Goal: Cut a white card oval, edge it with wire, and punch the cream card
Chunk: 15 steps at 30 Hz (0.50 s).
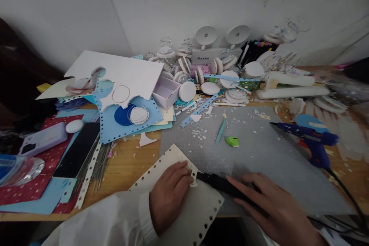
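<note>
A cream paper sheet (190,215) with flower-shaped holes punched along its edges lies at the near edge of the table. My left hand (171,196) rests on it, fingers bent and pressed together at a small pale piece of paper (194,180). In my right hand (271,203) is a black long-handled tool (225,185), held in a slant with its tip touching or just over the paper by my left fingertips. What kind of tool it is I cannot make out. A green sharpener-like piece (232,141) and a teal stick (220,130) lie beyond.
A grey cutting mat (259,161) strewn with scraps covers the middle. On it at right lies a blue glue gun (311,140) with its cord. White discs (187,91) and a lilac box (165,92) crowd the back. Cut sheets (127,73), a phone (77,150) and a bottle (20,169) stand left.
</note>
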{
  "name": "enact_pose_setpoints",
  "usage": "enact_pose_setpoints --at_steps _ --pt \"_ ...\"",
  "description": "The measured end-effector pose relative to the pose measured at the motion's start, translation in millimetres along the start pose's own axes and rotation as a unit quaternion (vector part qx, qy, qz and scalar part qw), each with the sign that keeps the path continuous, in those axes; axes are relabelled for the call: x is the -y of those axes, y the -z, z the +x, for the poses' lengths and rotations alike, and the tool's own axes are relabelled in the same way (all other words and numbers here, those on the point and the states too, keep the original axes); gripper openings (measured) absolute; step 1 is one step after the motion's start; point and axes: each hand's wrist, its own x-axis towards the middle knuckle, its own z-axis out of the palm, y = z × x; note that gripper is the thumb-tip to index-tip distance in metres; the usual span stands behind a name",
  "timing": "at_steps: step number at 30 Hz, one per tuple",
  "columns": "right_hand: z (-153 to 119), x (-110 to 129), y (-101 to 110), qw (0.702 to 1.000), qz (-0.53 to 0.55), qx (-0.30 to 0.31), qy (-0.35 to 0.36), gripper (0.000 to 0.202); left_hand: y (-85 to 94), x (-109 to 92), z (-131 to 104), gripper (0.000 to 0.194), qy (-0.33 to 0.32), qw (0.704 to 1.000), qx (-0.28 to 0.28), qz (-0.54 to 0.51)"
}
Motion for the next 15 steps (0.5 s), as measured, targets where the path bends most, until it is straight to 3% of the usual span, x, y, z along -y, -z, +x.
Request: enact_pose_setpoints --at_steps 15 --pt "15 -12 -5 0.998 0.053 -0.010 -0.014 0.041 -4.5 -1 0 0.025 -0.051 0.996 0.020 0.069"
